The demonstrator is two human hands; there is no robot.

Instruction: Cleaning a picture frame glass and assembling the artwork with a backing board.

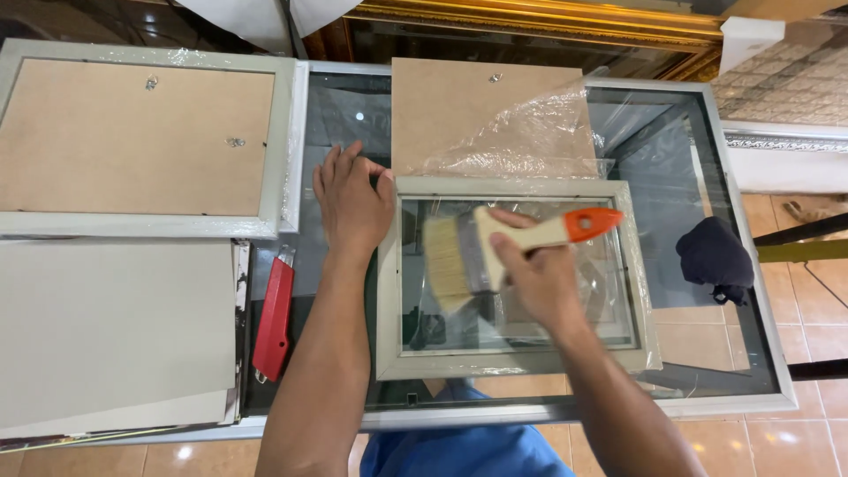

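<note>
On the glass-topped table (pixel 707 115) lies our grey picture frame (pixel 517 362), glass side up. Our right hand (pixel 534 274) grips a paintbrush (pixel 495 252) over its pane, while our left hand (pixel 352 201) rests open-fingered against its upper-left corner.

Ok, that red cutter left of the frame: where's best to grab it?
Probably mid-body on the red cutter, pinched across its narrow width from above. It lies flat and lengthwise on the glass table, long sides exposed, beside the left forearm.
</note>
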